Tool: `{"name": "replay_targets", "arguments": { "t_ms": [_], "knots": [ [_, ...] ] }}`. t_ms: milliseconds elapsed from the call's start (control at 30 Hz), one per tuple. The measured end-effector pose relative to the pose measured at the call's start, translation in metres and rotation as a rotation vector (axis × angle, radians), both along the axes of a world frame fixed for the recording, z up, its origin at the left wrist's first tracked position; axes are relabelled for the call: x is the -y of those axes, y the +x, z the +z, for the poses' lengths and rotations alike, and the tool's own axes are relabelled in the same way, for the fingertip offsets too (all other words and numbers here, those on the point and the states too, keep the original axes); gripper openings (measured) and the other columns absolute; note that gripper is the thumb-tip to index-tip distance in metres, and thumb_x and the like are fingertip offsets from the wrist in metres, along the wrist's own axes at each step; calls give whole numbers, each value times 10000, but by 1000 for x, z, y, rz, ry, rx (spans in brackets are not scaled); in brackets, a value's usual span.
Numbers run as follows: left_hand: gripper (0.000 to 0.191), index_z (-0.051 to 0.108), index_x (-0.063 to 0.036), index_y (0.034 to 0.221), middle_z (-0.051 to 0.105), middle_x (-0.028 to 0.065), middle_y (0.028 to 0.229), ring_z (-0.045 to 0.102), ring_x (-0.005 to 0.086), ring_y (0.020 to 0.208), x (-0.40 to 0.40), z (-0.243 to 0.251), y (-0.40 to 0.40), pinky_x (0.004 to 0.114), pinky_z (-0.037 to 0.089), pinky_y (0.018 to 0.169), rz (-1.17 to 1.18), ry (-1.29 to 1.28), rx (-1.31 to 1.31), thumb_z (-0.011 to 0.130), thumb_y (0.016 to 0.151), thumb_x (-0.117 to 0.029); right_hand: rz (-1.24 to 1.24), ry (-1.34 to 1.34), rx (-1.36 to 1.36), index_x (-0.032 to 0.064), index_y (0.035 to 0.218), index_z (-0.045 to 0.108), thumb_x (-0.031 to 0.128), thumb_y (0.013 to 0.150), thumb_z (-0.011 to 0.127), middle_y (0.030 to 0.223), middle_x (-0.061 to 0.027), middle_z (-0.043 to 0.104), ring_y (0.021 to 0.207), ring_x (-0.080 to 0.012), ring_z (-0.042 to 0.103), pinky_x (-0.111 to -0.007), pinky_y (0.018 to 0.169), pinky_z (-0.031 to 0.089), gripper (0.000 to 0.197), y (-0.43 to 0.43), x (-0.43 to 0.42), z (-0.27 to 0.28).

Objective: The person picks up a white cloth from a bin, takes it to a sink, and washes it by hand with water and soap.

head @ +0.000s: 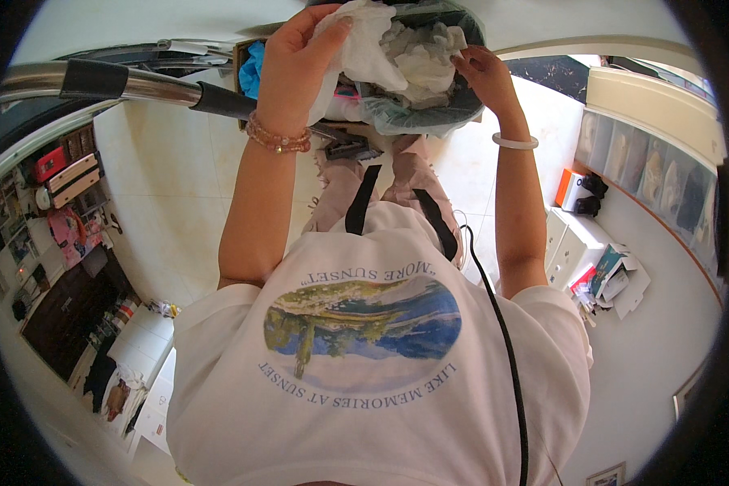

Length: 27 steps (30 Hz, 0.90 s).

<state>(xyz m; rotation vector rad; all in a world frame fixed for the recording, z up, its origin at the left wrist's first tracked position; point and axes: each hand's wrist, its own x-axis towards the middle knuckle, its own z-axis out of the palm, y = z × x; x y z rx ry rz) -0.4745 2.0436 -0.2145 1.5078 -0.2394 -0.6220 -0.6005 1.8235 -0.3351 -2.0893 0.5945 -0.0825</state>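
My left hand [294,67], with beaded bracelets at the wrist, pinches a thin, crumpled white sheet [370,51] that looks like tissue or soft plastic. The sheet hangs over the left side of a dark bin with a translucent green liner [462,115]. In the bin's mouth is a crumpled grey-white wad [425,67], perhaps used tissue. On the right, my right hand [489,76], below which sits a pale bangle, has its thumb and fingertips closed at the wad's right corner. The bin's inside is partly hidden by the sheet and wad.
A cardboard box [240,73] holding a blue plastic item [252,70] stands left of the bin. A metal tube with black sleeves [127,85] crosses from the left. A black brush-like head [349,147] lies by my feet. A white drawer cabinet [574,246] stands right.
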Motion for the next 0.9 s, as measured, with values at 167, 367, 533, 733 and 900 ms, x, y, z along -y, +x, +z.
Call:
{"name": "replay_targets", "arguments": {
  "t_ms": [167, 367, 533, 733, 900],
  "knots": [
    [271, 536, 6, 1004, 578, 31, 890, 533, 71, 774, -4, -2, 2, 187, 422, 684, 0, 0, -4, 557, 786, -153, -5, 148, -69, -23, 869, 539, 261, 787, 549, 789, -113, 601, 744, -202, 585, -280, 630, 447, 295, 1, -13, 3],
    [267, 539, 3, 1003, 578, 29, 888, 534, 69, 764, -3, -3, 0, 186, 429, 662, 20, 24, -12, 561, 783, -147, -43, -261, -200, 26, 947, 556, 218, 801, 537, 798, -120, 608, 745, -191, 588, -264, 640, 444, 242, 12, -13, -20],
    [275, 544, 1, 997, 580, 29, 881, 534, 67, 754, -8, 0, 0, 184, 432, 650, 37, 29, -29, 579, 774, -155, -311, 185, 383, 15, 941, 556, 166, 813, 519, 840, -55, 597, 744, -97, 530, -226, 667, 414, 200, 10, -12, 15],
    [273, 547, 2, 990, 580, 27, 874, 534, 65, 747, -6, 0, 3, 178, 431, 651, 31, 42, -10, 587, 770, -155, -334, 1136, 683, 55, 1086, 463, 223, 859, 425, 1026, -85, 539, 945, -178, 522, -327, 801, 433, 285, 2, 5, 43],
    [260, 560, 0, 973, 579, 22, 865, 528, 60, 747, -4, 0, 1, 179, 426, 648, 44, 24, -39, 595, 765, -152, -454, 1199, 577, 22, 1081, 462, 223, 862, 417, 1043, -89, 535, 966, -189, 514, -333, 818, 421, 301, 2, -5, 58]
  ]
}}
